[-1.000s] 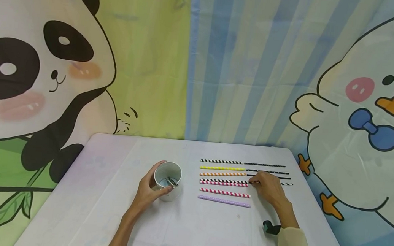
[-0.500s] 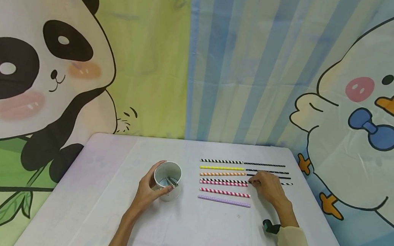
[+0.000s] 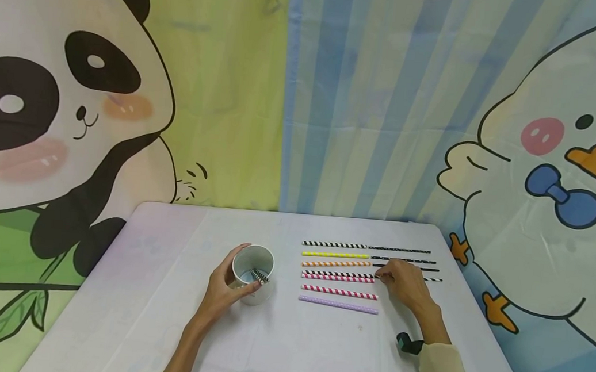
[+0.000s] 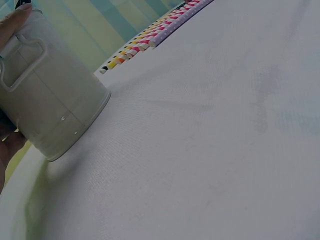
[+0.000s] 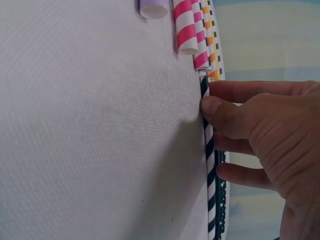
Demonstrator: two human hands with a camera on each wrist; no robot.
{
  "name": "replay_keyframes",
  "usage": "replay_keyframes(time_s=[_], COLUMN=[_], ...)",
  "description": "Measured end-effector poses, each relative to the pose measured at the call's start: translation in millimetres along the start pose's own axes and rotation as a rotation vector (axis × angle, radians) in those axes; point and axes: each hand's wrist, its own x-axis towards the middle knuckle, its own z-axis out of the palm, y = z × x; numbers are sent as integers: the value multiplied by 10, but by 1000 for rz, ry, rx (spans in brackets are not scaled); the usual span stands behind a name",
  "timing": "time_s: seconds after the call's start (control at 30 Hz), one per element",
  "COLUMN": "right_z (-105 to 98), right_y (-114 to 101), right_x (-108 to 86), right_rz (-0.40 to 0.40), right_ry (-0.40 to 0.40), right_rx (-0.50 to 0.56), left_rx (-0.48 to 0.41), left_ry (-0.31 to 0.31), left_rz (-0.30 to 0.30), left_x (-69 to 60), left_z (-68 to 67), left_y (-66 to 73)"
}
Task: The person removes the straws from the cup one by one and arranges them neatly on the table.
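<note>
My left hand (image 3: 225, 289) grips a white cup (image 3: 265, 292), fingers on its far side and thumb at the near rim. Short black-and-white straws (image 3: 259, 276) lean inside the cup. In the left wrist view the cup (image 4: 65, 95) shows a looped shape on its side, and its base is at the white cloth. My right hand (image 3: 404, 284) pinches a black-and-white striped paper straw (image 5: 210, 170) between thumb and fingers, and that straw lies along the table. Its left end meets a row of other straws.
Left of the right hand lie yellow (image 3: 336, 255), orange-striped (image 3: 336, 264), pink-striped (image 3: 339, 292) and lilac dotted straws (image 3: 338, 305), side by side. Dark dotted straws (image 3: 399, 249) continue the far rows rightward. A printed cloth backdrop (image 3: 333, 125) stands behind the white table (image 3: 307, 348).
</note>
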Motion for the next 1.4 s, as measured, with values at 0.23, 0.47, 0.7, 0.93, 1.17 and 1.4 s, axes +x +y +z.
replay_keyframes(time_s=[0.23,0.47,0.7,0.93,1.17,1.4], right_z=[0,8,-28,-150,-363,-583], right_y=[-19,-25,-52,-80,-347,-770], right_x=[16,0,-40,-39,35,89], right_rz=[22,61,94,83,-39,-113], right_ry=[-10,-13,-4,111,279,306], right_rx=[-8,-7,13,110,210,381], left_rx=[3,-6,-10,-10,-4,-12], left_ry=[2,-1,0,2,3,0], left_rz=[-5,-18,-16,-7,-8,-17], left_x=[2,-7,-20,-9,-6,1], left_z=[-5,3,3,-5,-12,-2], left_y=[5,21,10,5,11,13])
